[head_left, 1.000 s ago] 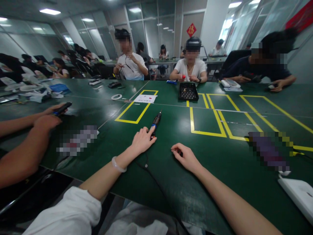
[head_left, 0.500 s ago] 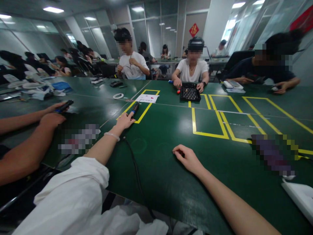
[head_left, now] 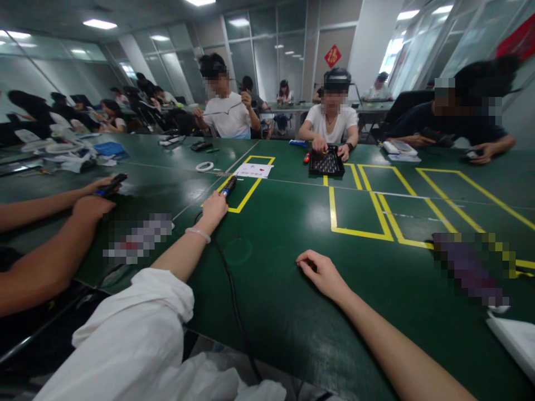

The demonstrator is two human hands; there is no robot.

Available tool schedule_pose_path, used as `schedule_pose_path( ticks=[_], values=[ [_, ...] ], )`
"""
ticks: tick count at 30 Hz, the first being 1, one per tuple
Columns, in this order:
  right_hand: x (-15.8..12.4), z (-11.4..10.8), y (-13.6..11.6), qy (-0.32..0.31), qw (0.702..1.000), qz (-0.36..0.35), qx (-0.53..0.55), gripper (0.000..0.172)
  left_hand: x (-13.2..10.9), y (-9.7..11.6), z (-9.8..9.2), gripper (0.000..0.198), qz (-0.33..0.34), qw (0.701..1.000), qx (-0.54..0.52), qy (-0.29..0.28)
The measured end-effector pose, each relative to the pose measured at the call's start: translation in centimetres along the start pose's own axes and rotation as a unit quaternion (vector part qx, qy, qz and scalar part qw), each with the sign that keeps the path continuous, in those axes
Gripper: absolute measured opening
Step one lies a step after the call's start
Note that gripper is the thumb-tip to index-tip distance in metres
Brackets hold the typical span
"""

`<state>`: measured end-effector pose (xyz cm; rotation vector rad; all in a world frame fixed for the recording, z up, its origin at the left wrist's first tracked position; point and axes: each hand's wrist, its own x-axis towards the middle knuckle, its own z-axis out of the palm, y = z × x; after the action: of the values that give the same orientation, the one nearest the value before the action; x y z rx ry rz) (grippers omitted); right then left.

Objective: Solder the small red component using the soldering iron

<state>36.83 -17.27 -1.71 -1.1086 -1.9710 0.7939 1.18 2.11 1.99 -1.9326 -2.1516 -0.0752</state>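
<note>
My left hand (head_left: 214, 207) reaches forward over the green table (head_left: 276, 234), its fingers wrapped round the near end of a black cylindrical tool (head_left: 229, 187) with a blue band. The tool lies inside a yellow tape rectangle (head_left: 249, 199), pointing away from me; its exact kind is unclear. A black cable (head_left: 232, 292) runs from the table edge up to near my left wrist; whether it joins the tool is hidden. My right hand (head_left: 321, 273) rests on the table, fingers loosely curled, thumb near the forefinger, with nothing visible in it.
A printed paper (head_left: 256, 170) lies beyond the tool, with a white ring (head_left: 204, 166) to its left. Opposite, a person handles a black tray (head_left: 326, 162). At left, another person's hands hold a dark device (head_left: 112, 185). Blurred-out phone-like objects flank me on both sides.
My left hand has closed further round the tool's near end, its forefinger no longer stretched along it. My right hand stays put. The view has tipped up slightly.
</note>
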Motion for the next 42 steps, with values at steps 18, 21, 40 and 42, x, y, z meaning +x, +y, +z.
schedule_pose_path(
  ticks=[18,21,40,42],
  values=[
    [0.1,0.0,0.9,0.006,0.988,0.061,0.142,0.015,-11.3,12.1,-4.2,0.037,0.231,0.770,-0.553,-0.219],
    [0.2,0.2,1.1,0.019,0.968,0.066,0.241,0.024,-13.9,13.4,-4.9,0.043,0.260,0.690,-0.595,-0.320],
    [0.4,0.5,1.2,0.043,0.961,0.077,0.260,0.030,-15.5,14.2,-4.2,0.030,0.274,0.675,-0.630,-0.270],
    [0.4,0.5,1.3,0.043,0.962,0.088,0.256,0.030,-15.7,14.3,-4.4,0.029,0.300,0.698,-0.607,-0.231]
  ],
)
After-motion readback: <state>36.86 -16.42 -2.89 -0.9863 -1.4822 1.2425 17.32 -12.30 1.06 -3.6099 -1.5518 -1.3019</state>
